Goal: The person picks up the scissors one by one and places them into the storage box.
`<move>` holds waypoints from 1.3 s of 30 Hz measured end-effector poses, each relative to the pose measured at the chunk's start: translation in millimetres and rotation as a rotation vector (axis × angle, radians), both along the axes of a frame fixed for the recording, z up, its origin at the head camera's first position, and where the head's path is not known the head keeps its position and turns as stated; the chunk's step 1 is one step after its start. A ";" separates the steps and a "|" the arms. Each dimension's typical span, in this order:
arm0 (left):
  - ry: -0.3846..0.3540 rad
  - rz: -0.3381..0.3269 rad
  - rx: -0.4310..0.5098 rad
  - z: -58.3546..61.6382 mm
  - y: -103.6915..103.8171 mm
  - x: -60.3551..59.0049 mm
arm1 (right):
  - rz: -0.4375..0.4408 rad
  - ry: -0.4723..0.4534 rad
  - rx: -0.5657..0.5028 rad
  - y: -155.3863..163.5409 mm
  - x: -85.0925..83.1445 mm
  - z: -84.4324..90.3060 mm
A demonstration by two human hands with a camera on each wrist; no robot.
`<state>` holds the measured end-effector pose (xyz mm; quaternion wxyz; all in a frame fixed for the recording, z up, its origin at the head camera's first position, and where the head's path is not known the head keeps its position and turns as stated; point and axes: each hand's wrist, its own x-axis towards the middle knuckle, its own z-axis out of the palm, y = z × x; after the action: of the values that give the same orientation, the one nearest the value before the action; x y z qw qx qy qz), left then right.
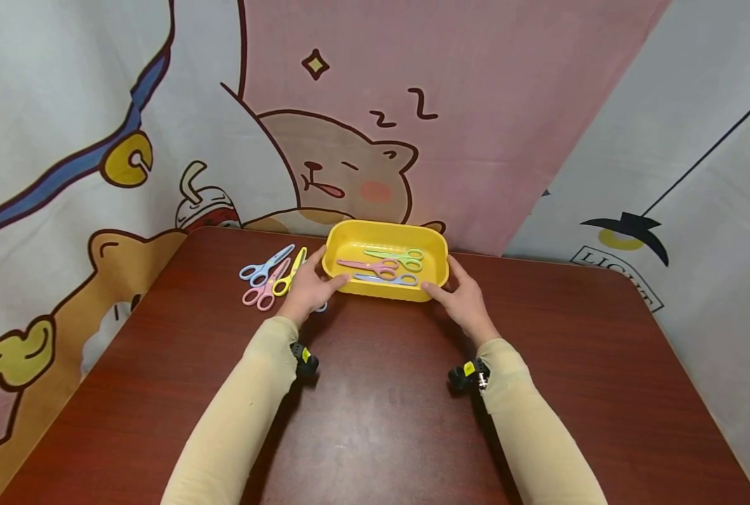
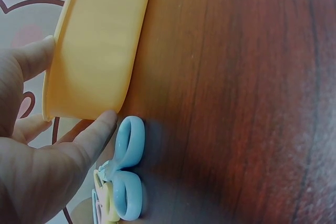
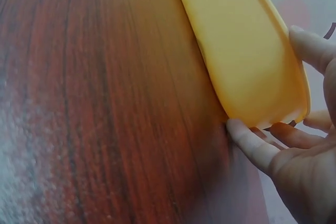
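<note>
A yellow plastic bin (image 1: 384, 292) is at the far side of the table, held by both hands at its two ends. The left hand (image 1: 310, 286) grips the left end, its thumb on the front rim and its fingers around the outer wall. At the opposite end the right hand (image 1: 466, 297) holds on the same way. Inside the bin lie green scissors (image 1: 414, 259), pink scissors (image 1: 384, 268) and bluish-purple scissors (image 1: 405, 280). Beside the left hand, blue scissors (image 2: 128, 195) rest on the table, mostly hidden in the head view. Whether the bin touches the table I cannot tell.
Left of the bin, blue scissors (image 1: 257, 273), pink scissors (image 1: 263, 295) and yellow scissors (image 1: 283, 285) lie close together on the brown table (image 1: 375, 421). A cartoon-printed cloth (image 1: 476, 126) hangs behind the table's far edge.
</note>
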<state>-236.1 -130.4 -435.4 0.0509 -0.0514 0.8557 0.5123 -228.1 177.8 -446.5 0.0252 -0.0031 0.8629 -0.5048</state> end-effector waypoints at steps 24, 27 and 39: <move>-0.014 -0.007 -0.014 0.1 1.3 2.5 | 0.003 -0.080 0.036 -1.0 -1.5 6.7; -0.016 -0.007 -0.019 1.2 1.4 2.8 | 0.004 -0.090 0.044 -1.4 -1.8 7.5; -0.010 -0.050 -0.061 1.7 -0.3 1.4 | -0.029 -0.103 0.026 -4.8 -0.4 10.4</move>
<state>-234.7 -130.6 -433.7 0.0663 -0.0342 0.8716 0.4845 -228.5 173.0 -436.1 0.0623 0.0357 0.8669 -0.4933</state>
